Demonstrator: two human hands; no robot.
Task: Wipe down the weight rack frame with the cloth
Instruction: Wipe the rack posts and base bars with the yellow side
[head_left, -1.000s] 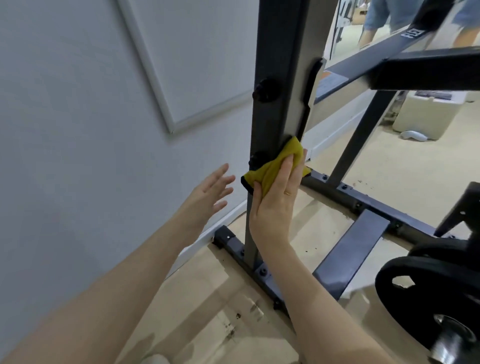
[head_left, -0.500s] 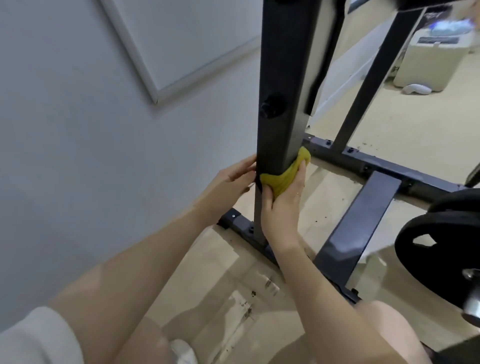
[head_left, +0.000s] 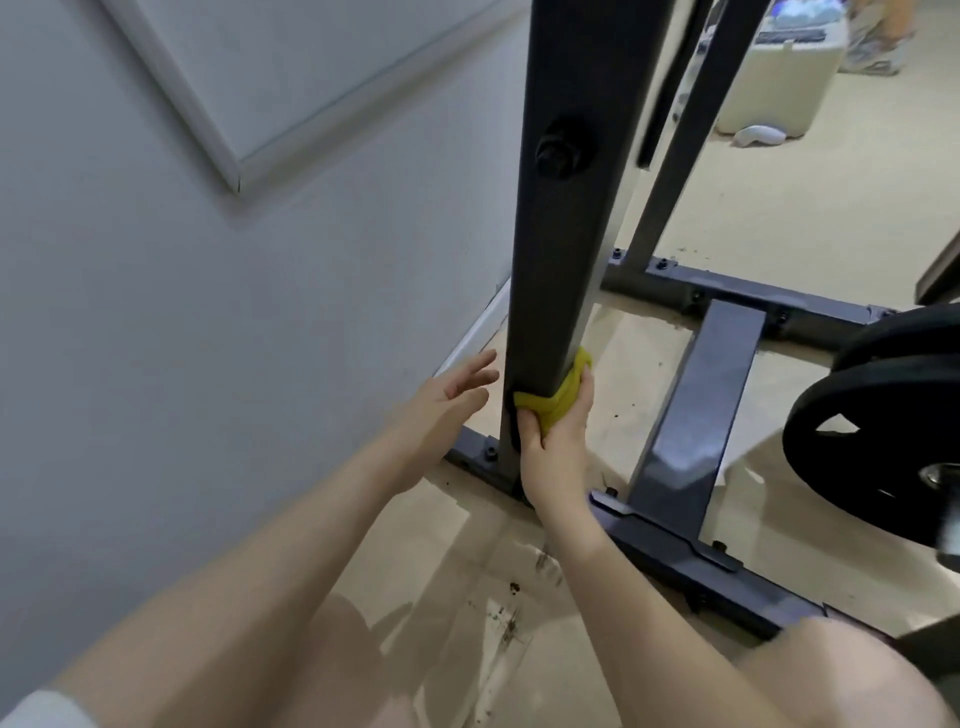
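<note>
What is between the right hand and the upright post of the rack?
In the head view, the yellow cloth lies between the right hand and the upright post; the hand presses it round the post's lower end.

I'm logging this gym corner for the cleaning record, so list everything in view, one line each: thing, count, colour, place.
upright post: one, dark grey, centre, rising from the base bar.
bolt: one, black, high on the post.
base frame: one, dark grey bars, on the floor at right.
cloth: one, yellow, wrapped round the post's foot.
weight plate: one, black, right edge.
wall: one, pale grey, left.
framed panel: one, white, on the wall.
box: one, cream, far top right.
floor: beige, stained near the frame.
left hand: open, beside the post.
right hand: grips the cloth against the post.
</note>
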